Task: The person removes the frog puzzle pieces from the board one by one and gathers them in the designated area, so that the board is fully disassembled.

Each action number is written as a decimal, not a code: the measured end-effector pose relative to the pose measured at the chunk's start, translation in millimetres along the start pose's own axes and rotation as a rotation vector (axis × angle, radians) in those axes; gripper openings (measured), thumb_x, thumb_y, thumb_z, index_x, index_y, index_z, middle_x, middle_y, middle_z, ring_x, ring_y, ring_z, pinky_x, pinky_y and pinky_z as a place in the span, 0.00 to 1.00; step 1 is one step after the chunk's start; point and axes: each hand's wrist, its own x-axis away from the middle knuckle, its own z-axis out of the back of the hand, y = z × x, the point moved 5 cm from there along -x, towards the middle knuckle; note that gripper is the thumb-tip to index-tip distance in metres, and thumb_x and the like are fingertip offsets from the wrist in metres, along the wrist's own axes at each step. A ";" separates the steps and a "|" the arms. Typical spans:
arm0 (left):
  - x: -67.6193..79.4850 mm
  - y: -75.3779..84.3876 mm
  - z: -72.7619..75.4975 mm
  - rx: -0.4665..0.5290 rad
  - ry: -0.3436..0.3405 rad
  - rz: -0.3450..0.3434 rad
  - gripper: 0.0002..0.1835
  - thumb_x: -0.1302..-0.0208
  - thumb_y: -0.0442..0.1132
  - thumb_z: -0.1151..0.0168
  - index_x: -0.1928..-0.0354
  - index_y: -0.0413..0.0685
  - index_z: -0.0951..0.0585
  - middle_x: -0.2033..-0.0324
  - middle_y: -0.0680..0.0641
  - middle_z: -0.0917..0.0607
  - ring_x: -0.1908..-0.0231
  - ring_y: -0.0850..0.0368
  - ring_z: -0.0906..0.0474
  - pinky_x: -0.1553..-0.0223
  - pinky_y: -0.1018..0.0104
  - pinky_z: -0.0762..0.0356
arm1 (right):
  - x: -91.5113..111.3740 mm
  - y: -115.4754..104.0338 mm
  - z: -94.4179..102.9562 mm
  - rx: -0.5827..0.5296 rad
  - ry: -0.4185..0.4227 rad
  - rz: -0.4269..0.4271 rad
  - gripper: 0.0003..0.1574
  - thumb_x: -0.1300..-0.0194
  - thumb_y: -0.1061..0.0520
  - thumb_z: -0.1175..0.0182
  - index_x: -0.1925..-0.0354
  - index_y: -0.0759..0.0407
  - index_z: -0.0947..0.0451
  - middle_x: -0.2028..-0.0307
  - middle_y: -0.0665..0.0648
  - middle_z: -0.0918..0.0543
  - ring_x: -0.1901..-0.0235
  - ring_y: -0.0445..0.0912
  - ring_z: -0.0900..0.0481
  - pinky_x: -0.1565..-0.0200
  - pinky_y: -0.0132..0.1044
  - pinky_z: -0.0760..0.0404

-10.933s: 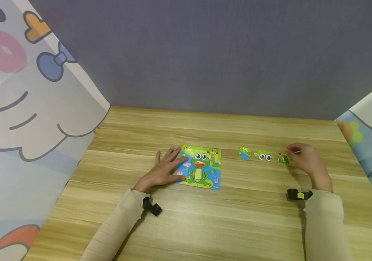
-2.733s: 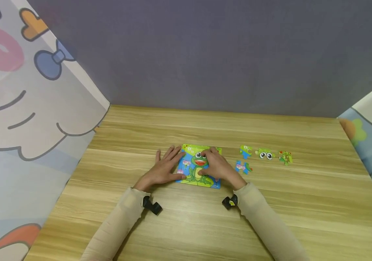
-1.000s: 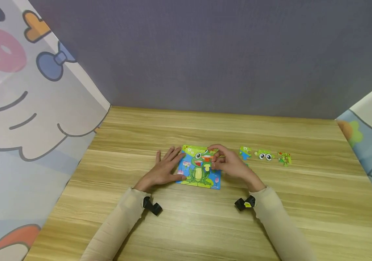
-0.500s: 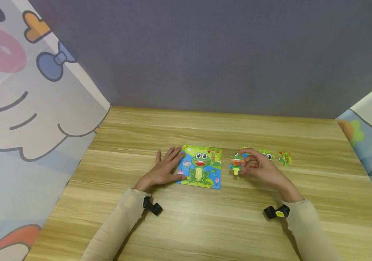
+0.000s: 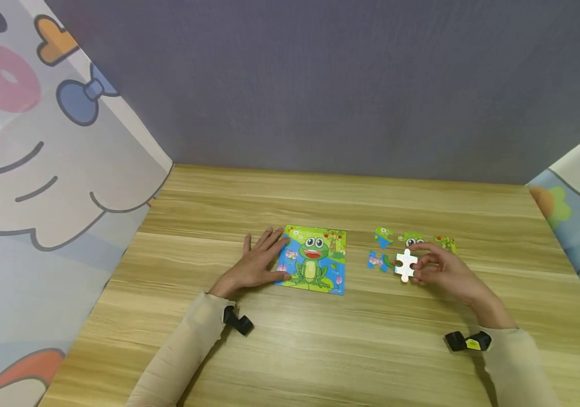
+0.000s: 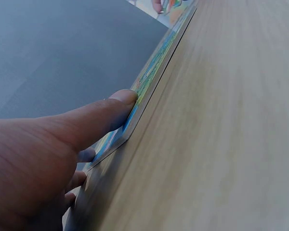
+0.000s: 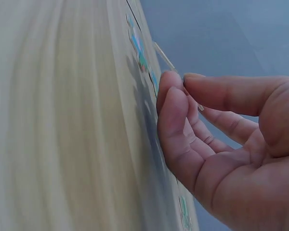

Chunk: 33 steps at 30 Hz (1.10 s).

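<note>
My left hand (image 5: 254, 267) rests with spread, straight fingers at the left edge of a frog puzzle board (image 5: 312, 282). In the left wrist view, the thumb (image 6: 123, 97) presses on the board's top near a corner. To the right, my right hand (image 5: 445, 276) pinches a puzzle piece (image 5: 405, 265) between thumb and fingers, above the table. The piece looks bright white from glare in the head view; the right wrist view shows it as a thin edge. Just left of it lies a blue-and-pink puzzle piece (image 5: 377, 262).
Behind the right hand, a row of loose pieces lies on the wooden table (image 5: 290, 350): a green-and-blue piece (image 5: 384, 236), a piece with frog eyes (image 5: 410, 237) partly covered, and a tree piece (image 5: 445, 243). A grey wall (image 5: 320, 90) stands behind the table.
My right hand has lifted the frog-mouth piece off the board and carried it right, tilting it. Earlier, the blue-and-pink piece appeared beside the loose row. My left hand has stayed put.
</note>
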 end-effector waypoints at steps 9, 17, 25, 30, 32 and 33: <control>-1.1 -0.5 -1.0 0.005 -0.002 0.009 0.47 0.37 0.57 0.33 0.22 0.51 0.43 0.19 0.43 0.52 0.19 0.39 0.64 0.30 0.24 0.77 | 7.5 7.5 13.8 0.003 -0.017 -0.036 0.30 0.30 0.73 0.47 0.35 0.53 0.31 0.64 0.51 0.20 0.66 0.40 0.15 0.65 0.35 0.13; -1.4 -2.9 -1.6 0.002 -0.007 0.002 0.48 0.37 0.58 0.33 0.21 0.51 0.44 0.19 0.43 0.53 0.19 0.39 0.64 0.30 0.24 0.77 | 10.2 7.1 18.0 0.108 0.002 -0.089 0.27 0.31 0.72 0.47 0.35 0.75 0.37 0.66 0.50 0.19 0.68 0.40 0.16 0.68 0.34 0.15; -1.2 -6.0 -3.3 0.000 -0.002 0.004 0.49 0.37 0.59 0.34 0.21 0.51 0.45 0.19 0.43 0.53 0.19 0.39 0.65 0.30 0.24 0.78 | 7.0 0.0 14.3 0.291 0.045 -0.196 0.30 0.33 0.71 0.44 0.35 0.81 0.36 0.64 0.58 0.18 0.66 0.31 0.23 0.66 0.31 0.17; -1.2 -4.4 -2.8 -0.008 -0.012 0.020 0.48 0.37 0.58 0.33 0.21 0.52 0.45 0.19 0.44 0.54 0.19 0.40 0.65 0.29 0.25 0.78 | 7.6 -2.3 14.4 0.369 0.075 -0.226 0.27 0.33 0.68 0.42 0.38 0.77 0.32 0.63 0.59 0.17 0.65 0.30 0.22 0.65 0.30 0.18; -1.2 -3.2 -2.3 -0.007 -0.012 0.017 0.48 0.37 0.58 0.33 0.21 0.52 0.44 0.19 0.44 0.53 0.19 0.40 0.65 0.30 0.25 0.78 | 8.3 -2.4 15.2 0.400 0.089 -0.228 0.26 0.34 0.67 0.41 0.39 0.75 0.30 0.63 0.58 0.17 0.65 0.31 0.21 0.65 0.29 0.19; -1.3 -3.1 -2.2 -0.008 -0.012 0.015 0.48 0.37 0.58 0.33 0.21 0.52 0.44 0.19 0.44 0.53 0.19 0.40 0.65 0.30 0.24 0.78 | 8.6 -2.8 15.6 0.420 0.096 -0.231 0.25 0.34 0.66 0.41 0.40 0.74 0.29 0.63 0.58 0.17 0.65 0.31 0.21 0.65 0.29 0.19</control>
